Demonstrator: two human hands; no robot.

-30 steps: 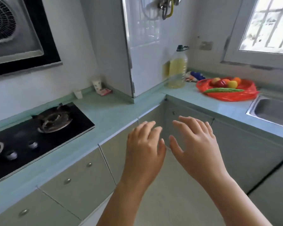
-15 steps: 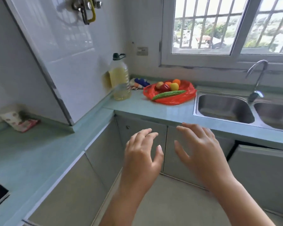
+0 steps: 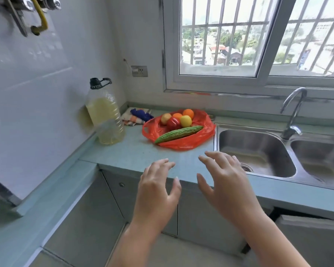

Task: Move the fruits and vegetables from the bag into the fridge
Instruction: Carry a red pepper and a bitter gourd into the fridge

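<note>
A red plastic bag (image 3: 204,130) lies spread flat on the pale green counter (image 3: 135,153) below the window. On it rest a long green bitter gourd (image 3: 178,133), a red bell pepper (image 3: 173,123), a yellow fruit (image 3: 185,120), two oranges (image 3: 188,113) and a brownish fruit (image 3: 165,118). My left hand (image 3: 157,191) and my right hand (image 3: 226,180) hover over the counter's front edge, a short way in front of the bag, fingers spread and holding nothing. No fridge is in view.
A large oil bottle (image 3: 105,116) stands left of the bag against the white wall. A folded cloth (image 3: 137,116) lies behind it. A double steel sink (image 3: 258,151) with a tap (image 3: 293,110) is right of the bag. Cabinet doors (image 3: 121,191) run below the counter.
The view has swung right from the stove to the sink corner and come closer to the bag. Both hands stay raised and empty, now over the counter edge.
</note>
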